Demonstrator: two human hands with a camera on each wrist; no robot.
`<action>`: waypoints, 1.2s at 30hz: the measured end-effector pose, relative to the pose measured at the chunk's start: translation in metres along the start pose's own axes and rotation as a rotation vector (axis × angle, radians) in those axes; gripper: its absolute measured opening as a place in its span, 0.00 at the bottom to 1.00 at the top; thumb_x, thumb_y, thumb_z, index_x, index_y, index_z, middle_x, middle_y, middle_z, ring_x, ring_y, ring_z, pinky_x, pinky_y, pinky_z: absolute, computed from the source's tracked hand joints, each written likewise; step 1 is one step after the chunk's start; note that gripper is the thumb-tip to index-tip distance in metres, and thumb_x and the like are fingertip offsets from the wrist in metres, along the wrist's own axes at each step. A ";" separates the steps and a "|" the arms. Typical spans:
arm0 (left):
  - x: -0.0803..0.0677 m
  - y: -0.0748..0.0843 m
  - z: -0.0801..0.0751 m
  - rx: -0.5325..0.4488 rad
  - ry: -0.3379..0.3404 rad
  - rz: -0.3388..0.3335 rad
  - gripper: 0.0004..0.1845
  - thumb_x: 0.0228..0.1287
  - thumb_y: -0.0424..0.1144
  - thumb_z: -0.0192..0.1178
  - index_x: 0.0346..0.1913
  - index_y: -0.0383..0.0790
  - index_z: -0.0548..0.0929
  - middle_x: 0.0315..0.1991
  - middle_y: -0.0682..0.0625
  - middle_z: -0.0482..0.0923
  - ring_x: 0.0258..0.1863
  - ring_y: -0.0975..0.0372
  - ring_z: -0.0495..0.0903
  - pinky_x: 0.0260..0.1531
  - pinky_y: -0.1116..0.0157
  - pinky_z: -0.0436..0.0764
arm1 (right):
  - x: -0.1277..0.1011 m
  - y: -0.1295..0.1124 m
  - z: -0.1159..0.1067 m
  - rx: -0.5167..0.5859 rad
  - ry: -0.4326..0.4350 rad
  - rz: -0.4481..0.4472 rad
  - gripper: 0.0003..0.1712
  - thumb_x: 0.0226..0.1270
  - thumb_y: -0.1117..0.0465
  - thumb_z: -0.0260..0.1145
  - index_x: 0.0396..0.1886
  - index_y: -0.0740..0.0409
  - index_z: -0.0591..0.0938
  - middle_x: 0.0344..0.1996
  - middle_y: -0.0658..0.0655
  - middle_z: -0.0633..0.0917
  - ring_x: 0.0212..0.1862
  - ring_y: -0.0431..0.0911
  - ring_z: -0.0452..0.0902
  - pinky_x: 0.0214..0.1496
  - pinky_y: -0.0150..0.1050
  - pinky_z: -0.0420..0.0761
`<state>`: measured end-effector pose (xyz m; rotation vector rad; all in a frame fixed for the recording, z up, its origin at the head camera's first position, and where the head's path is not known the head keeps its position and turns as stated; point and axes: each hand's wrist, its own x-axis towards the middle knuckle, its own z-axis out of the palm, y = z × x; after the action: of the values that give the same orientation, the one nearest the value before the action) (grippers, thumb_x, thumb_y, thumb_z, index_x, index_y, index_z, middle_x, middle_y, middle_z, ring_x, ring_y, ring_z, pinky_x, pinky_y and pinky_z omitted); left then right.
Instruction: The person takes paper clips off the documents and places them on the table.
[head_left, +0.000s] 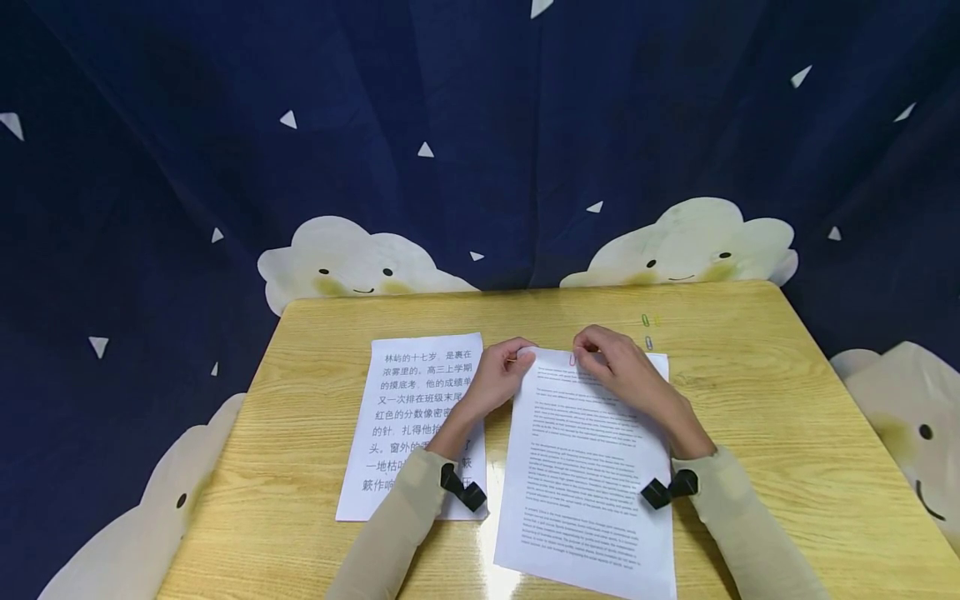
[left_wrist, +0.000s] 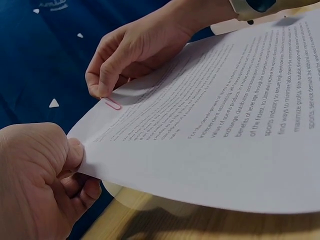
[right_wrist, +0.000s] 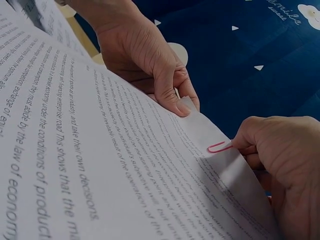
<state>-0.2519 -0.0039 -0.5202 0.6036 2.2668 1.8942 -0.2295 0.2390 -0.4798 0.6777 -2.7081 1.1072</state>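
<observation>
Printed English-text paper (head_left: 577,475) is raised off the table at its top edge. My left hand (head_left: 501,373) pinches its top left corner between thumb and fingers. A pink paper clip (right_wrist: 219,147) sits over the top edge, its loop lying on the printed face. My right hand (head_left: 618,367) pinches the outer end of that clip, as the right wrist view shows. In the left wrist view the right thumb covers part of the clip (left_wrist: 112,104). Whether the paper is one sheet or several, I cannot tell.
A sheet with large Chinese characters (head_left: 420,417) lies to the left, partly under my left forearm. Green (head_left: 645,320), yellow (head_left: 657,320) and blue-grey (head_left: 649,342) paper clips lie on the wooden table (head_left: 750,400) beyond my right hand. A dark blue curtain (head_left: 480,125) hangs behind.
</observation>
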 end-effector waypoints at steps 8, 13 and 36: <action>0.000 0.000 -0.001 -0.001 0.000 0.004 0.10 0.79 0.34 0.57 0.50 0.34 0.87 0.32 0.42 0.86 0.21 0.64 0.75 0.23 0.71 0.73 | 0.000 -0.002 0.000 0.028 0.009 0.005 0.04 0.80 0.59 0.63 0.43 0.54 0.82 0.38 0.50 0.83 0.40 0.44 0.77 0.45 0.40 0.78; 0.000 -0.001 -0.001 0.016 0.026 0.007 0.09 0.78 0.33 0.59 0.50 0.35 0.88 0.28 0.44 0.84 0.19 0.64 0.70 0.22 0.70 0.69 | -0.001 -0.003 -0.001 0.031 0.022 -0.001 0.03 0.79 0.60 0.63 0.44 0.54 0.83 0.38 0.50 0.82 0.40 0.45 0.77 0.44 0.39 0.79; 0.002 0.005 -0.003 0.017 0.042 -0.010 0.09 0.77 0.31 0.59 0.50 0.34 0.88 0.27 0.46 0.83 0.19 0.66 0.70 0.23 0.71 0.69 | 0.000 -0.002 0.002 0.083 0.083 -0.078 0.02 0.78 0.63 0.63 0.43 0.56 0.83 0.39 0.50 0.83 0.40 0.43 0.77 0.42 0.29 0.79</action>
<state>-0.2534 -0.0057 -0.5148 0.5587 2.3101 1.9026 -0.2285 0.2364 -0.4797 0.7263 -2.5566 1.2061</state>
